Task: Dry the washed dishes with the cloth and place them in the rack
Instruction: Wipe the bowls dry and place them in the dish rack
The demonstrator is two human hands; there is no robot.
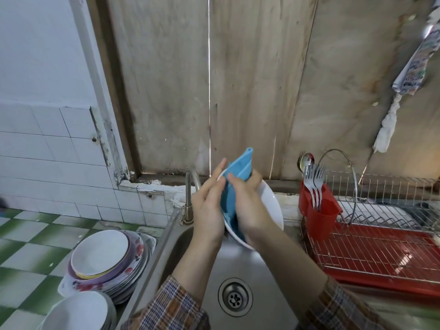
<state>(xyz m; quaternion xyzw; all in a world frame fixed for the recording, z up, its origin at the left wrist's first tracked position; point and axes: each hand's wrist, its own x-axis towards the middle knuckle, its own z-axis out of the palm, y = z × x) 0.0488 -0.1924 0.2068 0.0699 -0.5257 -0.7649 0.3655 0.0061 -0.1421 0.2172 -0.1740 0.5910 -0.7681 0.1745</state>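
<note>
Over the steel sink basin [238,265] we tilt the round white plate [271,206] so drips fall in; left hand [208,210] steadies its rim, fingers loosely extended, right hand [247,208] presses the folded blue cloth [234,184] against it. Beyond, the red-trayed wire rack [381,246] waits empty of dishes.

A home kitchen: steel sink [250,265], dish rack [385,248], tiled counter [28,248].

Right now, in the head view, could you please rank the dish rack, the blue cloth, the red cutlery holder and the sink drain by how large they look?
1. Dish rack, clearly largest.
2. Blue cloth and red cutlery holder: too close to rank, and the hands hide part of the cloth.
3. Sink drain, smallest.
</note>
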